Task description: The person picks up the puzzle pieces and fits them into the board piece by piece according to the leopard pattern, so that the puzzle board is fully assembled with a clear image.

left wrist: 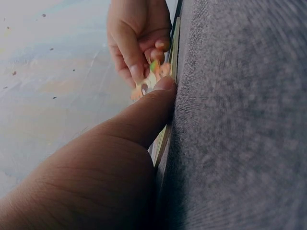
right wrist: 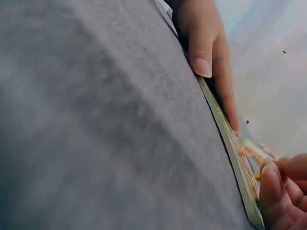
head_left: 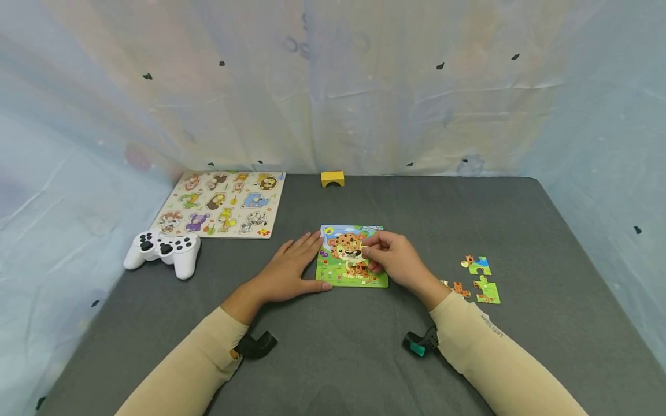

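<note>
A square jigsaw board [head_left: 325,278] with a leopard picture on green grass lies flat on the grey table, in front of the person. My left hand [head_left: 292,268] is spread flat at its left side, with fingertips and thumb tip at the edge. Over the board's right half, my right hand [head_left: 399,260] pinches a jigsaw piece [left wrist: 152,80] between thumb and fingers. In the right wrist view this piece [right wrist: 259,152] is tilted, close above the board's surface. The right fingers cover part of the leopard picture.
Several loose jigsaw pieces [head_left: 487,290] lie to the right, one partly behind the right forearm. At the back left is a wooden animal puzzle board [head_left: 218,211], with a white game controller [head_left: 163,249] at its near corner. A yellow arch block [head_left: 333,177] stands at the back edge.
</note>
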`<state>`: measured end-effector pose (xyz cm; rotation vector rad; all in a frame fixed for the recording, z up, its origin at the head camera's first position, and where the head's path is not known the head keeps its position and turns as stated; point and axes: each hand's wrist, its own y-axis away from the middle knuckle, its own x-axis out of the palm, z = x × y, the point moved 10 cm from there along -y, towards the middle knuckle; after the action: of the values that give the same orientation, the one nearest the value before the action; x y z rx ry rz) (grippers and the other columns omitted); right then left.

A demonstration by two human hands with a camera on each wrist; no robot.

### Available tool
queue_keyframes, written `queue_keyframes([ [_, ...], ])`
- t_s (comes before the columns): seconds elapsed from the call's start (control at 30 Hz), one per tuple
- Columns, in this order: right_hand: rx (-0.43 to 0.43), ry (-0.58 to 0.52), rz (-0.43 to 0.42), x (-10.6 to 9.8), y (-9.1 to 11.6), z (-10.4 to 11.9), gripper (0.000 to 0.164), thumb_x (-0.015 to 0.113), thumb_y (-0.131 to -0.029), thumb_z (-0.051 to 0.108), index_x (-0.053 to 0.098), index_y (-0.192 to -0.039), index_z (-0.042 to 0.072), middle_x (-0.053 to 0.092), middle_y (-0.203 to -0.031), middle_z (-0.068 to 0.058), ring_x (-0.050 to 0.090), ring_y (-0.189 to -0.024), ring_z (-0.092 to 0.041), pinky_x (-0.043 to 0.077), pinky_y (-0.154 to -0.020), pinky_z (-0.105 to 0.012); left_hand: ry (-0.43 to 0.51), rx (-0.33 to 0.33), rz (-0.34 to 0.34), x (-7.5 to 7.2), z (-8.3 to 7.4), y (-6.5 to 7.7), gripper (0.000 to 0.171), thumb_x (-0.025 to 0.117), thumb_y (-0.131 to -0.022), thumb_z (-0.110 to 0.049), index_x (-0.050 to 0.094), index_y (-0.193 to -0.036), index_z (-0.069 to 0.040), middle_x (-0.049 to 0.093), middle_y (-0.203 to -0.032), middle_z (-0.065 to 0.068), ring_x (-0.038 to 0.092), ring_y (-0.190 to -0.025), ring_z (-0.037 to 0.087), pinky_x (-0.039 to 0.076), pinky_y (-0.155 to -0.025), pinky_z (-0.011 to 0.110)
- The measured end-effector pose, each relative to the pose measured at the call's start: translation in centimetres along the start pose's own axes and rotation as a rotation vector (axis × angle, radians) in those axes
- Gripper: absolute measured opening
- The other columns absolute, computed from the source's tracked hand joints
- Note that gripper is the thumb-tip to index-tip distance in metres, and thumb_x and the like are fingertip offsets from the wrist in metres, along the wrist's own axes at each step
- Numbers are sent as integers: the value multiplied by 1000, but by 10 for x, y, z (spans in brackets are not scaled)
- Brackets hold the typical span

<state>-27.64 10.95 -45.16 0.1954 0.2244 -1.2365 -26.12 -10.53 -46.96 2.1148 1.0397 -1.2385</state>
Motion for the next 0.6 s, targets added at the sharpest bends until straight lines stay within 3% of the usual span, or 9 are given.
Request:
queue_keyframes([
  [0.23, 52, 8, -42, 9, -10, -4, 20, 70, -109, 8, 75, -125, -3, 75, -92, -13, 73, -70, -27, 64, -65, -39, -10, -8, 4, 0, 0, 1, 112, 67, -98, -74, 19, -175, -9, 10, -182, 4, 6, -166, 27, 3, -129, 59],
  [0.4, 43, 24, -60, 10, -9, -5, 24, 69, -109, 7, 73, -131, -3, 74, -99, -13, 74, -73, -27, 64, -67, -39, -17, -12, 10, -2, -4, 2, 110, 69, -99, -71, 19, -175, -9, 11, -182, 4, 6, -166, 27, 4, -129, 59],
  [0.5, 6, 74, -85, 6, -6, -1, 25, 69, -109, 8, 73, -132, -1, 72, -106, -13, 75, -75, -25, 64, -69, -39, -8, -10, 9, -2, -4, 1, 110, 69, -99, -71, 19, -175, -9, 11, -182, 4, 7, -166, 27, 4, -129, 59],
  [0.6, -84, 219, -107, 3, 0, 9, 22, 72, -108, 10, 76, -129, 3, 71, -116, -10, 72, -80, -21, 62, -73, -41, 0, -8, 6, 0, -1, 0, 111, 68, -98, -73, 19, -176, -10, 11, -182, 4, 6, -166, 26, 3, -129, 58],
])
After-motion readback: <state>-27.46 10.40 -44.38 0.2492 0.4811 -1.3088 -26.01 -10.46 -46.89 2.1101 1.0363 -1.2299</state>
